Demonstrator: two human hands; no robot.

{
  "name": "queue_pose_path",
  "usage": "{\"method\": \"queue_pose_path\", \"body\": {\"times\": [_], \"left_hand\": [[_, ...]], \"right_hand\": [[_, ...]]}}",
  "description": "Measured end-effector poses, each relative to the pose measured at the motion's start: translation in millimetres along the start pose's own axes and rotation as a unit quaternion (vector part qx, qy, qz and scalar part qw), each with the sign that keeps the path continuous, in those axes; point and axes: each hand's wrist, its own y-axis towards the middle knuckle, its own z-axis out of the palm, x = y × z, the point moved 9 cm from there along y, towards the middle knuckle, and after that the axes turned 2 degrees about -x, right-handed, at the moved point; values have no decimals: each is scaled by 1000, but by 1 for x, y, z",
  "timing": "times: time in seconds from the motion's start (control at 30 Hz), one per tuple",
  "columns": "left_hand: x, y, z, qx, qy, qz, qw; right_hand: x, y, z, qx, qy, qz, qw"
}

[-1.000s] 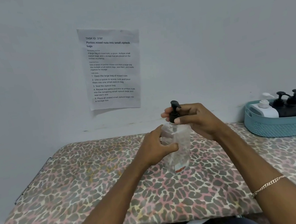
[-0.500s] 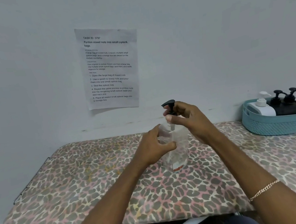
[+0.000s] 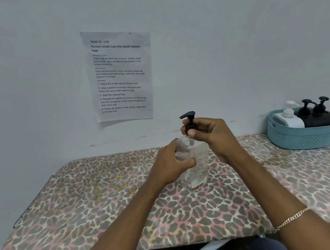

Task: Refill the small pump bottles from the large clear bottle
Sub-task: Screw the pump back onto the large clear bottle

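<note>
left hand wraps the clear bottle, upright on the leopard-print tabletop. right hand pinches the black pump by its collar, just above the bottle. since a second ago the pump has turned and risen, so it looks nearly unscrewed, ready for pouring. the small pump bottles wait in the teal basket, well right of the bottle.

The clear bottle stands upright mid-table, a black pump at its top. A white pump bottle and two black pump bottles sit together in a teal basket, far right.
</note>
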Motion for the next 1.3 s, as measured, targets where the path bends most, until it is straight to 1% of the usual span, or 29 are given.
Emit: {"method": "queue_pose_path", "body": {"times": [0.43, 0.57, 0.63, 0.73, 0.87, 0.97, 1.07, 1.17, 1.3], "left_hand": [[-1, -4, 2, -17, -12, 16, 1000], [1, -4, 2, -10, -13, 19, 1000], [-1, -4, 1, 0, -13, 20, 1000], [-3, 1, 1, 22, -16, 17, 999], [-2, 12, 1, 59, -45, 8, 997], [-9, 23, 6, 94, -71, 7, 993], [-26, 34, 15, 118, -95, 23, 988], [-40, 50, 27, 121, -110, 29, 986], [-60, 82, 51, 116, -96, 41, 988]], "right_hand": [[-2, -5, 0, -19, 22, -12, 1000], [-1, -8, 2, 8, 18, -10, 1000], [-1, -8, 0, 35, -3, -4, 999], [-6, -8, -7, 72, -64, 21, 995], [-12, -10, -19, 123, -137, 71, 980], [-11, -11, -27, 157, -191, 81, 966], [-3, -6, -46, 129, -240, 74, 959], [6, -1, -74, 85, -295, 66, 949], [20, 6, -121, 9, -391, 58, 918]]}}
